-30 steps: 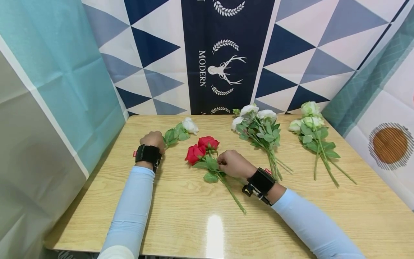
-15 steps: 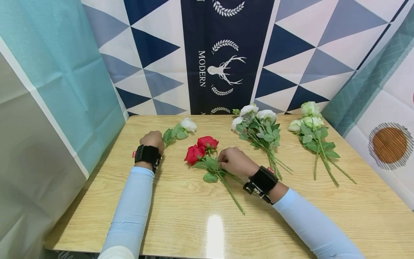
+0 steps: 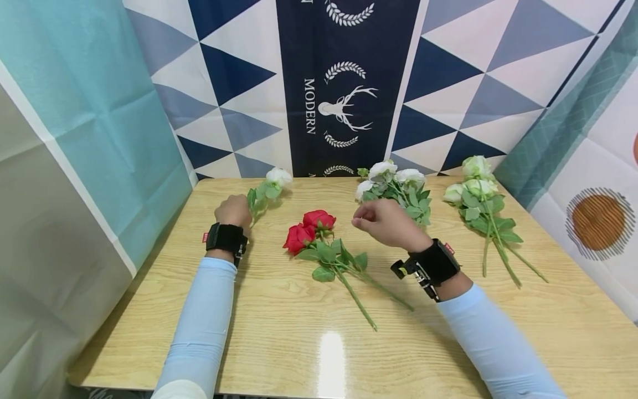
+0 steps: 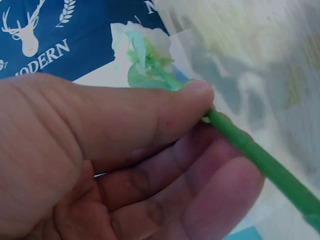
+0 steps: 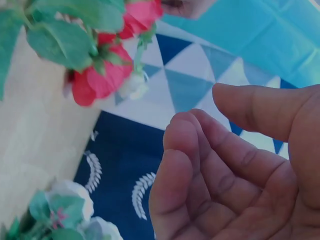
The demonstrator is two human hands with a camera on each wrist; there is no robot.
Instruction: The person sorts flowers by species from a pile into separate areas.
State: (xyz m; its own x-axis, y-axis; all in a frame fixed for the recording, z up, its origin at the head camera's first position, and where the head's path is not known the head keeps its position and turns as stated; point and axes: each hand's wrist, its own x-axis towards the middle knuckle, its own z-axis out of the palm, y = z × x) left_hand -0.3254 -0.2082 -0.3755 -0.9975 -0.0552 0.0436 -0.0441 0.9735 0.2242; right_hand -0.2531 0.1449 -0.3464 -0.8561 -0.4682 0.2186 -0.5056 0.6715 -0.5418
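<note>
My left hand (image 3: 233, 212), at the left of the table, pinches the green stem (image 4: 272, 167) of a white rose (image 3: 279, 177) between thumb and fingers. The rose's head points toward the back wall, tilted up off the table. My right hand (image 3: 390, 223) is in the air right of two red roses (image 3: 301, 238), which lie together with their stems toward the front right. In the right wrist view, this right hand (image 5: 235, 160) has loosely bent fingers, a gap to the thumb, and nothing held. It covers the stems of a white rose bunch (image 3: 411, 178) in the head view.
A bunch of pale green roses (image 3: 479, 188) lies at the right back of the wooden table (image 3: 279, 343). Patterned cloth (image 3: 239, 72) hangs behind the table's back edge, with more cloth on both sides.
My right hand has let go of the red roses and moved up and right, leaving them on the table. My left hand has raised the white rose, whose head has swung left and up.
</note>
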